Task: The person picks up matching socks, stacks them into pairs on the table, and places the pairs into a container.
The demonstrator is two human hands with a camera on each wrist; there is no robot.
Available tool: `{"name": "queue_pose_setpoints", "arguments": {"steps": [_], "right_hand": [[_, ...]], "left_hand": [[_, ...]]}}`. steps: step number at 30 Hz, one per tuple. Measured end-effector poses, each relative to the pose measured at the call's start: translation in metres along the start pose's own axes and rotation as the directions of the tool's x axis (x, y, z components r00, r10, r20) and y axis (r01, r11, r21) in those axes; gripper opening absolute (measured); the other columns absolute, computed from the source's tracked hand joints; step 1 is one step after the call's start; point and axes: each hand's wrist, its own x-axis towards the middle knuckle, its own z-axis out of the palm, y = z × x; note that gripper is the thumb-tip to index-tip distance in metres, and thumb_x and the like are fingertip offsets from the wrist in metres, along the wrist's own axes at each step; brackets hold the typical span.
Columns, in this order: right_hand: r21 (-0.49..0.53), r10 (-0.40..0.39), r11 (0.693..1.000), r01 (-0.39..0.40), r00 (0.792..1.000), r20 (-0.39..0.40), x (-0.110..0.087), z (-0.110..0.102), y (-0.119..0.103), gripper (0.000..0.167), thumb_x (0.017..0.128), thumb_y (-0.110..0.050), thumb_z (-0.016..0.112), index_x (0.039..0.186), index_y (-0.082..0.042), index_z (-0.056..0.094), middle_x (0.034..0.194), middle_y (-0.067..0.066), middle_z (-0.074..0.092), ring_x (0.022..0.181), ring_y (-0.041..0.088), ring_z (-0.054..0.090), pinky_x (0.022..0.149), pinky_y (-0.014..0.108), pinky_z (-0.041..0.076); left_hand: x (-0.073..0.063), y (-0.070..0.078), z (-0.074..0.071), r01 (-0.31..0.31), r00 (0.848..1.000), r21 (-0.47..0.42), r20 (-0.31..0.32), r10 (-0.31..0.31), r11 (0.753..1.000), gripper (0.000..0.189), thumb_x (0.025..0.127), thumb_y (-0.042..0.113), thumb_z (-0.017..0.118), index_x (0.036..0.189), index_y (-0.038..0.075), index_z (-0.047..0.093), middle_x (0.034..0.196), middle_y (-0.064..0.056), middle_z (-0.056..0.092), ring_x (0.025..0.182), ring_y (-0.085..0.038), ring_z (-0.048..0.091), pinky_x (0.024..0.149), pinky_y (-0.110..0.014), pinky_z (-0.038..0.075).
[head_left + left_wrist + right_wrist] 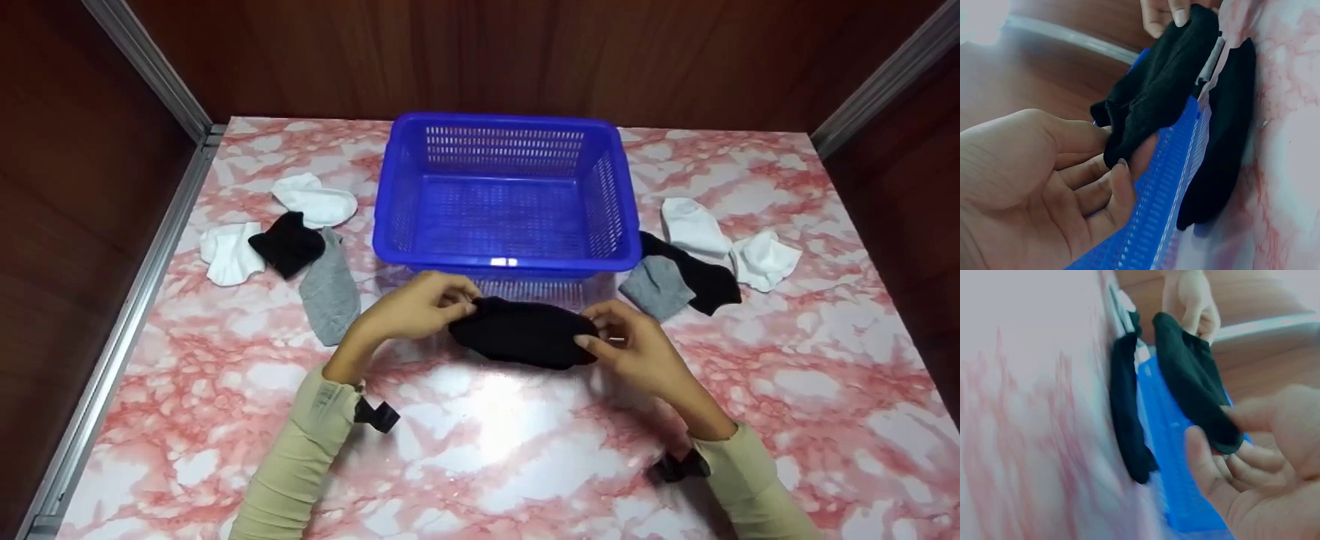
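Observation:
A black sock (525,334) is stretched sideways between both hands, in front of the basket and raised off the table. My left hand (420,307) pinches one end, where the left wrist view shows folded edges. The other end is held between the thumb and fingers of my right hand (637,349). Beneath it, a second black sock (1224,135) lies on the table beside the basket in both wrist views. From the head view, the held sock largely hides that one.
A blue plastic basket (504,266) stands at the back centre. Left of it lie white socks (315,201), a black sock (289,244) and a grey sock (330,289). To its right are white socks (694,225), a black sock (712,285) and a grey sock (656,289). Wooden panels enclose the table.

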Motion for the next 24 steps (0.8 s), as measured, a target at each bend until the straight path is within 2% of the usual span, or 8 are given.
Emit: {"name": "queue_pose_setpoints", "arguments": {"steps": [5, 8, 11, 15, 17, 19, 22, 24], "right_hand": [[0.106, 0.060, 0.993, -0.056, 0.997, -0.038, 0.009, 0.009, 0.002, 0.020, 0.090, -0.005, 0.080, 0.104, -0.002, 0.067, 0.097, 0.010, 0.066, 0.084, 0.013, 0.066, 0.072, 0.023, 0.060], [0.033, 0.030, 0.999, -0.029, 0.999, -0.029, 0.013, 0.015, 0.003, 0.014, 0.091, -0.005, 0.079, 0.095, -0.004, 0.066, 0.094, 0.007, 0.067, 0.081, 0.014, 0.068, 0.070, 0.023, 0.058], [-0.116, -0.013, 0.993, 0.016, 1.000, 0.020, 0.016, 0.021, 0.004, 0.013, 0.090, -0.006, 0.080, 0.098, -0.006, 0.069, 0.097, 0.009, 0.067, 0.084, 0.015, 0.063, 0.076, 0.024, 0.052], [-0.360, -0.091, 0.926, 0.113, 0.993, 0.076, 0.016, 0.024, 0.000, 0.023, 0.089, -0.010, 0.082, 0.109, -0.003, 0.072, 0.111, 0.015, 0.060, 0.090, 0.023, 0.058, 0.081, 0.036, 0.049], [-0.440, -0.140, 0.883, 0.160, 0.987, 0.077, 0.014, 0.025, -0.006, 0.026, 0.089, -0.012, 0.082, 0.111, -0.002, 0.072, 0.116, 0.017, 0.058, 0.098, 0.028, 0.059, 0.088, 0.043, 0.051], [-0.462, -0.183, 0.865, 0.194, 0.981, 0.069, 0.013, 0.026, -0.013, 0.026, 0.090, -0.014, 0.082, 0.110, -0.001, 0.073, 0.118, 0.017, 0.061, 0.105, 0.031, 0.062, 0.094, 0.047, 0.053], [-0.334, -0.186, 0.917, 0.216, 0.975, 0.120, 0.013, 0.031, -0.020, 0.022, 0.093, -0.014, 0.079, 0.110, -0.002, 0.073, 0.112, 0.013, 0.068, 0.099, 0.026, 0.068, 0.089, 0.040, 0.059], [-0.190, -0.141, 0.966, 0.176, 0.972, 0.186, 0.014, 0.036, -0.022, 0.023, 0.096, -0.015, 0.076, 0.115, -0.002, 0.072, 0.110, 0.012, 0.071, 0.094, 0.022, 0.071, 0.083, 0.034, 0.062]], "left_hand": [[-0.002, -0.011, -0.004, 0.100, 0.995, -0.052, 0.001, -0.100, 0.994, 0.028, 0.104, 0.013, 0.061, 0.128, 0.002, 0.071, 0.122, -0.015, 0.076, 0.115, -0.028, 0.072, 0.100, -0.043, 0.058], [-0.001, -0.017, -0.002, 0.120, 0.993, -0.022, -0.005, -0.120, 0.993, 0.029, 0.106, 0.014, 0.058, 0.129, 0.003, 0.072, 0.124, -0.011, 0.075, 0.114, -0.023, 0.069, 0.101, -0.041, 0.056], [0.002, -0.022, 0.002, 0.122, 0.992, 0.003, 0.009, -0.122, 0.992, 0.029, 0.109, 0.022, 0.054, 0.112, 0.003, 0.075, 0.096, -0.005, 0.072, 0.086, -0.015, 0.065, 0.080, -0.032, 0.056], [0.005, -0.026, 0.011, 0.142, 0.989, -0.004, 0.049, -0.142, 0.990, 0.037, 0.107, 0.037, 0.059, 0.081, 0.011, 0.065, 0.065, 0.007, 0.046, 0.057, -0.008, 0.041, 0.052, -0.024, 0.036], [0.006, -0.026, 0.016, 0.157, 0.987, 0.011, 0.037, -0.158, 0.988, 0.033, 0.102, 0.040, 0.067, 0.080, 0.015, 0.064, 0.063, 0.009, 0.044, 0.056, -0.006, 0.039, 0.051, -0.023, 0.033], [0.008, -0.025, 0.020, 0.183, 0.983, 0.042, -0.003, -0.183, 0.982, 0.030, 0.098, 0.040, 0.073, 0.088, 0.013, 0.067, 0.066, 0.009, 0.046, 0.058, -0.007, 0.041, 0.053, -0.024, 0.034], [0.010, -0.024, 0.024, 0.221, 0.974, 0.080, -0.061, -0.216, 0.972, 0.031, 0.097, 0.035, 0.075, 0.106, 0.006, 0.072, 0.073, 0.006, 0.052, 0.065, -0.009, 0.047, 0.060, -0.025, 0.039], [0.011, -0.023, 0.025, 0.240, 0.969, 0.088, -0.082, -0.233, 0.967, 0.031, 0.099, 0.031, 0.073, 0.112, 0.003, 0.072, 0.076, 0.004, 0.056, 0.066, -0.010, 0.051, 0.062, -0.025, 0.042]]}}
